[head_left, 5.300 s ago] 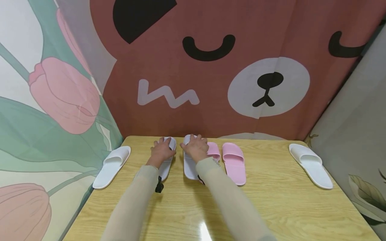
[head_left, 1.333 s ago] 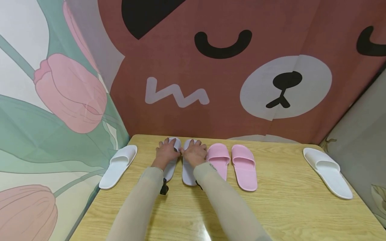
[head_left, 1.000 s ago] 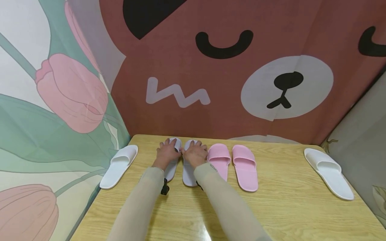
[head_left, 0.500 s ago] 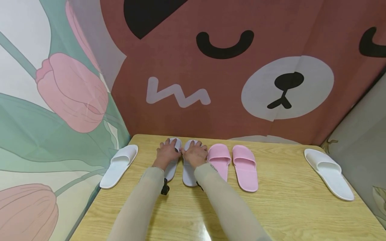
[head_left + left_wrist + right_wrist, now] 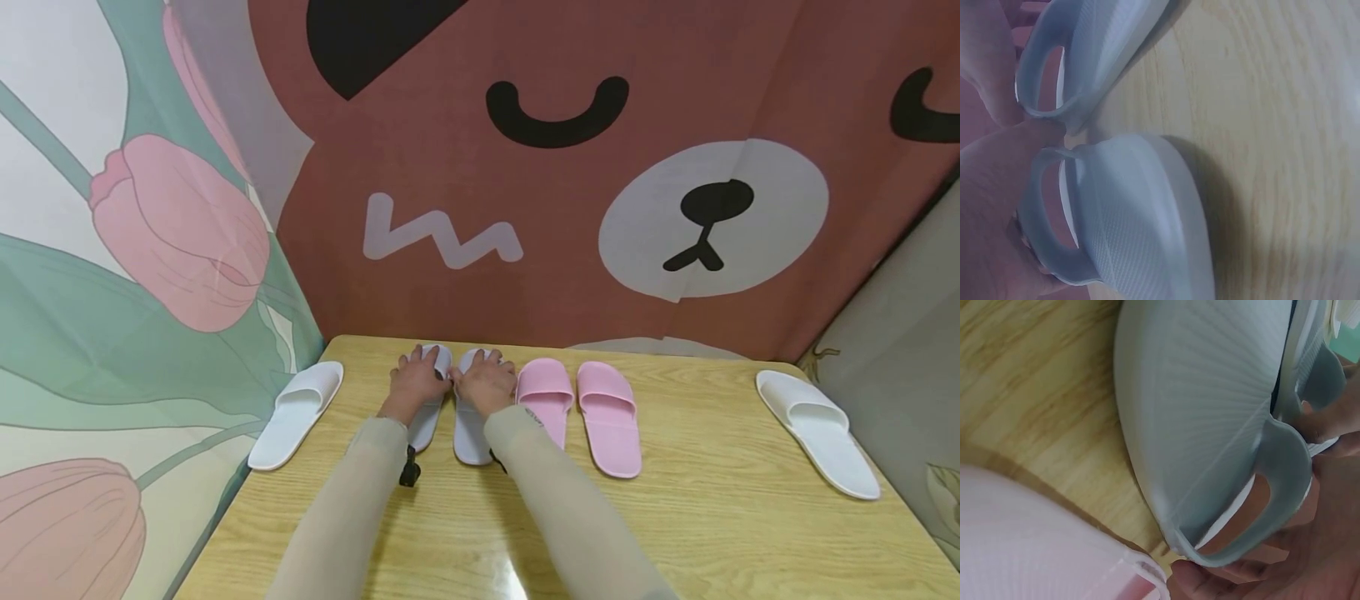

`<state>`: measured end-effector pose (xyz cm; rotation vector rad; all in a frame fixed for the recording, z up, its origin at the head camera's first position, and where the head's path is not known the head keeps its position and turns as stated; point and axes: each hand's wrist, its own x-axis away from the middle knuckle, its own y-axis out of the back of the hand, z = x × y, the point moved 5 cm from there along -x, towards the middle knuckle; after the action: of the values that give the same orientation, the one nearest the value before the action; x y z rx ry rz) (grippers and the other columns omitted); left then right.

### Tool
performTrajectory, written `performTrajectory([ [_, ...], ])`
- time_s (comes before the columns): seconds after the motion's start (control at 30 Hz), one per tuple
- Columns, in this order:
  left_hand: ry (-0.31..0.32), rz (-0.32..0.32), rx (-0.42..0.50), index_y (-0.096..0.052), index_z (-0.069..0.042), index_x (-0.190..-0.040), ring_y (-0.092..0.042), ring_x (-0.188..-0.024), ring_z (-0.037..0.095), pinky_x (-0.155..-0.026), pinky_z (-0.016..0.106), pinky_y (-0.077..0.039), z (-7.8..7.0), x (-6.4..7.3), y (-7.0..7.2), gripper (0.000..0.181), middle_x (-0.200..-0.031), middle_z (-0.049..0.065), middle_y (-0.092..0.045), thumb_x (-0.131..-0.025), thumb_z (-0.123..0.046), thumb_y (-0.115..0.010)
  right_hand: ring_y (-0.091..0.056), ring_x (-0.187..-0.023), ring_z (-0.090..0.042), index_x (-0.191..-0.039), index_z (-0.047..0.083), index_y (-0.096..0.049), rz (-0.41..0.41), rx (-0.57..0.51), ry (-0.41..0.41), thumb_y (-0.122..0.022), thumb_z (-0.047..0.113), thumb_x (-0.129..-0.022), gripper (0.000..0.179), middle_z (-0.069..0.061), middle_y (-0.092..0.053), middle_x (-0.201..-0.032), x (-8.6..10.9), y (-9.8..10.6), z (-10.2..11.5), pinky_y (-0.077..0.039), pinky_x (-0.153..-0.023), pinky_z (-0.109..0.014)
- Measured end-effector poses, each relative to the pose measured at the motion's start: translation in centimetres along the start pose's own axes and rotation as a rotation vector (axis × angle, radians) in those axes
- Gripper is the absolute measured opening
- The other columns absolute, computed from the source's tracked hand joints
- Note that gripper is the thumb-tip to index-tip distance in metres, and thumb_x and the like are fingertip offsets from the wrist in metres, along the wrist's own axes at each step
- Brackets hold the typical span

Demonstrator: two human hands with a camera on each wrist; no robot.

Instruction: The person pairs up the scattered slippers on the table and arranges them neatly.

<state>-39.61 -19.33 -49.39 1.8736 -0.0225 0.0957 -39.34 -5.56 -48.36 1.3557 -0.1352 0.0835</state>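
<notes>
Two light grey slippers stand side by side near the table's back edge, toes toward the wall. My left hand (image 5: pixel 412 383) grips the left grey slipper (image 5: pixel 424 429) over its strap. Over the strap of the right grey slipper (image 5: pixel 471 437) lies my right hand (image 5: pixel 486 382), its thumb on the inner side and fingers on the outer. The thumbs meet in the narrow gap between the slippers. In the right wrist view the right slipper's sole (image 5: pixel 1204 394) shows, and fingertips (image 5: pixel 1197 578) reach beside its strap. The hands hide much of both straps.
Just right of my right hand is a pink slipper (image 5: pixel 545 396), with a second pink slipper (image 5: pixel 609 425) beside it. A white slipper (image 5: pixel 296 417) lies slanted at the table's left edge, another white slipper (image 5: pixel 817 433) at the right. A printed cloth wall (image 5: pixel 420 300) rises behind the table.
Since the oldest frame, the right grey slipper has moved left with my right hand, narrowing the gap to the left one. The head view has shifted slightly. In the last second nothing visibly moves.
</notes>
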Motion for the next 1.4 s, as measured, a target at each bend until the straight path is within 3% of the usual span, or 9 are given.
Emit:
performTrajectory([
  [0.6, -0.043, -0.068, 0.014, -0.039, -0.009, -0.156, -0.028, -0.146, 0.048, -0.112, 0.066, -0.029, -0.3, 0.9, 0.9, 0.070, -0.163, 0.022, -0.028, -0.100, -0.048, -0.054, -0.055, -0.118, -0.043, -0.143, 0.004, -0.051, -0.091, -0.030, 0.074, -0.042, 0.062, -0.102, 0.072, -0.022, -0.054, -0.134, 0.5, 1.6, -0.9, -0.047, -0.099, -0.054],
  [1.0, -0.059, -0.080, -0.019, -0.044, -0.009, -0.153, -0.031, -0.145, 0.047, -0.112, 0.064, -0.031, -0.4, 1.0, 1.3, 0.064, -0.161, 0.022, -0.031, -0.103, -0.047, -0.050, -0.057, -0.114, -0.041, -0.132, 0.003, -0.059, -0.089, -0.026, 0.069, -0.042, 0.063, -0.101, 0.069, -0.019, -0.058, -0.123, 0.8, 2.2, -1.7, -0.047, -0.097, -0.053],
  [1.4, -0.046, -0.077, 0.000, -0.045, -0.007, -0.152, -0.029, -0.147, 0.046, -0.114, 0.063, -0.029, -0.3, 1.9, 1.9, 0.065, -0.162, 0.022, -0.031, -0.102, -0.048, -0.050, -0.057, -0.114, -0.041, -0.133, 0.002, -0.059, -0.102, -0.045, 0.068, -0.044, 0.060, -0.102, 0.067, -0.020, -0.058, -0.122, 1.1, 2.8, -2.7, -0.048, -0.096, -0.052],
])
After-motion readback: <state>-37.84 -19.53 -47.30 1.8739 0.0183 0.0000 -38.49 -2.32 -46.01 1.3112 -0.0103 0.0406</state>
